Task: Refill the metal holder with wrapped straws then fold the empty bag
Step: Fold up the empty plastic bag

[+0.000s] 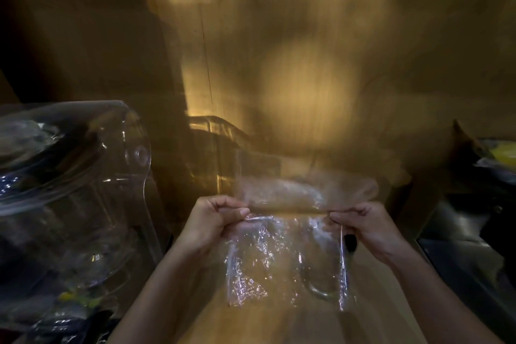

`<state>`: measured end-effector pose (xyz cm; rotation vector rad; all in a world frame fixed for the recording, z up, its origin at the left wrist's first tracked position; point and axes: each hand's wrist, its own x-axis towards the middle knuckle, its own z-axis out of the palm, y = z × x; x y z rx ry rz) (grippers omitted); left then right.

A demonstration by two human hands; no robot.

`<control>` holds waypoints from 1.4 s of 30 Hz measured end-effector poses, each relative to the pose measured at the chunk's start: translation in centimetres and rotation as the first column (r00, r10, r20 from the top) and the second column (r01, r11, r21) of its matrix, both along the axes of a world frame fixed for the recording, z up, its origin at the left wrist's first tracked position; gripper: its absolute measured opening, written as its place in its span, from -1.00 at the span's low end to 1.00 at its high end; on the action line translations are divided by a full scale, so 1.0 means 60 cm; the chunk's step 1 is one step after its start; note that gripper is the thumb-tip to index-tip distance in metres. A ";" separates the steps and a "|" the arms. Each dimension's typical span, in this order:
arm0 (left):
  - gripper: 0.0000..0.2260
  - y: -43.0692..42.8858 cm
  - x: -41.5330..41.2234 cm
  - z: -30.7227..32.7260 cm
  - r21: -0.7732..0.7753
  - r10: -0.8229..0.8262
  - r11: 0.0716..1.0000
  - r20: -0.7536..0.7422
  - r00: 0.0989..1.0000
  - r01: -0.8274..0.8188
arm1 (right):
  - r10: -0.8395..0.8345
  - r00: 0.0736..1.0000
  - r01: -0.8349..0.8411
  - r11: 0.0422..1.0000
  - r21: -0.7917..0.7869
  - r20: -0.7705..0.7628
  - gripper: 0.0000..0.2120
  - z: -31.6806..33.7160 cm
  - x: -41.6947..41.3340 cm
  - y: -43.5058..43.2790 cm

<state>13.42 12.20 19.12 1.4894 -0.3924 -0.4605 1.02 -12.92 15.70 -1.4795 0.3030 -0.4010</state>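
Above a warm brown wooden counter [251,324], low in the middle of the view, a crinkled, clear plastic bag [282,257] is stretched between two bare hands. The left hand [215,222] is curled closed, thumb pressed against the side of the forefinger, pinching the bag's left edge at a crease that runs across it. The right hand [368,225] is closed the same way on the right edge of that crease, thumb and fingers nipped together on the film. From the crease, one part of the bag hangs down toward the camera, glinting with many small wrinkles; the other part rises behind the hands and looks hazy. The bag appears empty, and no straws can be made out in it.

To the left stands a large clear plastic domed cover [83,176], with dark, blurred items beneath it. To the right, a dark metal surface [460,232] lies beside the counter. Behind the hands rises a brown wood-grain wall [307,50], lit with soft yellow patches. The whole view is dim and blurred, so finer detail cannot be told.
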 end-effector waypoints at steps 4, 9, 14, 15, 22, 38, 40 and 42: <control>-0.87 0.010 0.002 -0.005 0.016 -0.018 1.000 0.037 0.999 0.018 | 0.045 0.999 -0.045 0.999 -0.015 0.028 -0.86 0.002 -0.013 -0.005; -0.80 0.018 0.000 -0.016 0.031 -0.077 0.997 0.116 0.990 0.074 | 0.089 0.996 -0.091 0.993 0.074 0.030 -0.64 -0.013 -0.024 -0.014; -0.58 0.017 0.006 -0.040 0.037 -0.037 0.999 0.099 0.994 0.033 | 0.135 0.990 -0.137 0.986 0.096 0.029 -0.84 -0.024 -0.027 -0.011; -0.57 0.018 0.005 -0.045 0.051 -0.049 0.998 0.090 0.995 0.044 | 0.147 0.989 -0.148 0.985 0.093 0.019 -0.88 -0.023 -0.028 -0.008; -0.90 0.013 -0.012 -0.064 0.015 -0.059 0.998 -0.177 0.982 0.062 | 0.205 0.977 -0.211 0.963 -0.165 -0.055 -0.57 -0.012 -0.021 0.023; -0.85 -0.026 -0.063 -0.092 0.135 -0.237 0.965 0.077 0.968 0.226 | 0.249 0.922 -0.353 0.857 -0.375 -0.298 -0.43 0.065 0.004 0.081; -0.88 -0.020 -0.055 -0.093 0.069 -0.161 0.985 0.028 0.987 0.159 | 0.171 0.947 -0.246 0.929 -0.275 -0.271 -0.44 0.053 -0.004 0.074; -0.91 -0.017 -0.049 -0.095 0.008 -0.116 0.993 -0.031 0.993 0.116 | 0.144 0.964 -0.174 0.977 -0.121 -0.224 -0.45 0.036 -0.011 0.076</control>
